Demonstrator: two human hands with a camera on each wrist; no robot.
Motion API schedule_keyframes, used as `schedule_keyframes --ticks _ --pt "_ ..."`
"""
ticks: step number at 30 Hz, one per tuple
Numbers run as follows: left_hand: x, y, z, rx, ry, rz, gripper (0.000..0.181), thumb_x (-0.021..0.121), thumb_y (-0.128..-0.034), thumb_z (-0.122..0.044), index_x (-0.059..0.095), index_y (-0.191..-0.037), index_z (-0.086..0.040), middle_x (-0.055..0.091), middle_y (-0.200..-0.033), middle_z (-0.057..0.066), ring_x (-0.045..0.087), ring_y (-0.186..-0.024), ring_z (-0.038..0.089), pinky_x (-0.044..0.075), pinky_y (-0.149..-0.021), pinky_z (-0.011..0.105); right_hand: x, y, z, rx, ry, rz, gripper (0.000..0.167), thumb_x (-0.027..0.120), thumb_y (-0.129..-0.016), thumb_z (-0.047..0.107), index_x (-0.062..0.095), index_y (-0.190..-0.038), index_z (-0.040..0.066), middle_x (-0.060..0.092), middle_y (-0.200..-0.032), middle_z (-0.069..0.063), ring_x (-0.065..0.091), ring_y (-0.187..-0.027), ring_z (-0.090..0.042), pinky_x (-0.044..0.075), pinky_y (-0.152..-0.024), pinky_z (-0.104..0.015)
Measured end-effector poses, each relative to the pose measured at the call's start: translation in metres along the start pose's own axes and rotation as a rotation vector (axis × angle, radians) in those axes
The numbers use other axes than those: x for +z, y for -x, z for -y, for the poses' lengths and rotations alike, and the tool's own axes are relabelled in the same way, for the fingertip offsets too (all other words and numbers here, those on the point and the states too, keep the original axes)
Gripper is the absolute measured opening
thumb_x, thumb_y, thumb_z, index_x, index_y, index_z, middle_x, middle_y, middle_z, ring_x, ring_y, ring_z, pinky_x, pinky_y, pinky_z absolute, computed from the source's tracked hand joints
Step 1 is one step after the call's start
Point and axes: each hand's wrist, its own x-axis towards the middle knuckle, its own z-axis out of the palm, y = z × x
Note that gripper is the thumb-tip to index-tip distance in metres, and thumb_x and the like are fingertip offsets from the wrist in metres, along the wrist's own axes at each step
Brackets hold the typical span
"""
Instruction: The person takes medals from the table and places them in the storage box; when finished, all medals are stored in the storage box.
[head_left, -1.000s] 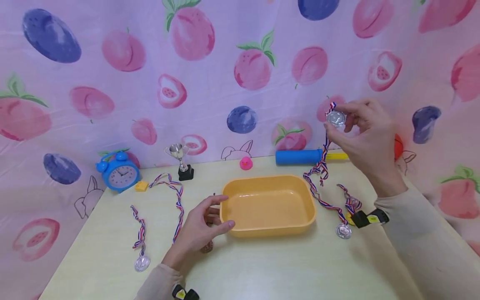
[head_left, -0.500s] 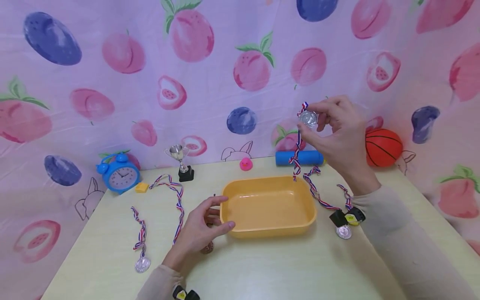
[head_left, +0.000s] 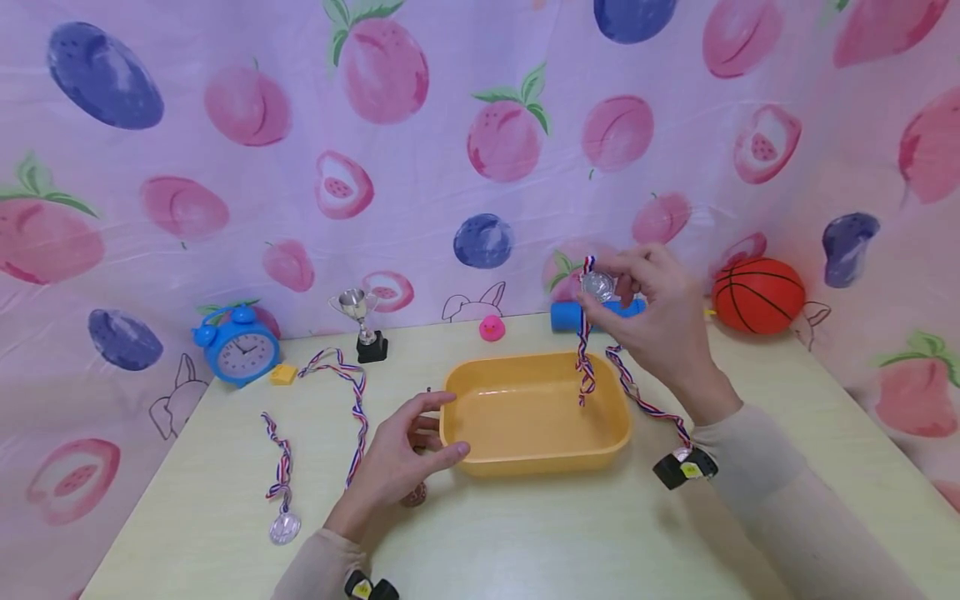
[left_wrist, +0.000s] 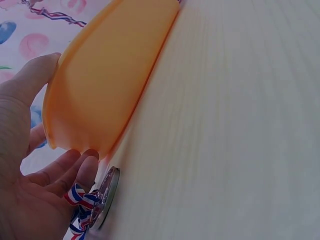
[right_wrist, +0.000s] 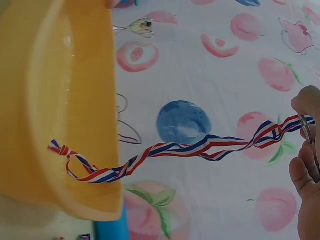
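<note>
Pinched between the right hand's (head_left: pixel 660 321) thumb and fingers is a silver medal (head_left: pixel 597 287), raised above the right part of a yellow tray (head_left: pixel 536 462). Its striped ribbon (head_left: pixel 585 371) dangles, the knotted end in front of the tray's interior; the right wrist view shows the ribbon (right_wrist: pixel 215 146) at full length. The left hand (head_left: pixel 393 458) grips the tray's left end, thumb on the near rim and fingers at the side. In the left wrist view a medal (left_wrist: pixel 106 197) with ribbon lies by the fingertips, outside the tray (left_wrist: pixel 105 75).
Left on the table are a silver medal (head_left: pixel 285 527), a long ribbon (head_left: pixel 358 408), a blue clock (head_left: pixel 242 350), a yellow block (head_left: pixel 283 373) and a trophy (head_left: pixel 365 325). Behind stand a pink duck (head_left: pixel 492 327), a blue cylinder (head_left: pixel 566 316) and a basketball (head_left: pixel 759 296). Another ribbon (head_left: pixel 648 407) lies right.
The right hand has moved left and then down with the medal, from beyond the tray's right side to above it. The left hand and tray stay in place.
</note>
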Motion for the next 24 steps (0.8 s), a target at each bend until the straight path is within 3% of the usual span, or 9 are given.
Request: schedule_keyframes --ticks 6,16,24 --pt "0.0 -0.001 0.001 0.002 0.008 0.007 0.073 0.096 -0.091 -0.031 0.062 -0.156 -0.024 0.071 -0.138 0.011 0.074 -0.111 0.028 0.062 -0.101 0.043 0.006 0.021 -0.005 0.058 0.037 0.042 0.04 0.099 -0.084 0.014 0.084 -0.119 0.005 0.06 -0.092 -0.007 0.056 -0.081 -0.013 0.045 -0.068 -0.021" --pt "-0.001 -0.001 0.0 -0.005 0.004 -0.003 0.074 0.096 -0.0907 -0.031 0.062 -0.156 -0.024 0.069 -0.142 0.009 0.073 -0.113 0.027 0.063 -0.102 0.045 0.012 0.044 -0.012 0.064 0.042 0.092 0.036 0.101 -0.083 0.017 0.083 -0.112 0.006 0.062 -0.093 -0.005 0.057 -0.079 -0.014 0.046 -0.065 -0.019" --pt "0.0 -0.001 0.0 -0.006 0.009 0.0 0.075 0.096 -0.0907 -0.031 0.061 -0.156 -0.023 0.068 -0.144 0.009 0.073 -0.113 0.028 0.063 -0.102 0.044 0.013 0.066 -0.013 0.143 0.044 0.135 0.036 0.102 -0.082 0.017 0.083 -0.11 0.008 0.061 -0.091 -0.003 0.059 -0.079 -0.018 0.047 -0.065 -0.018"
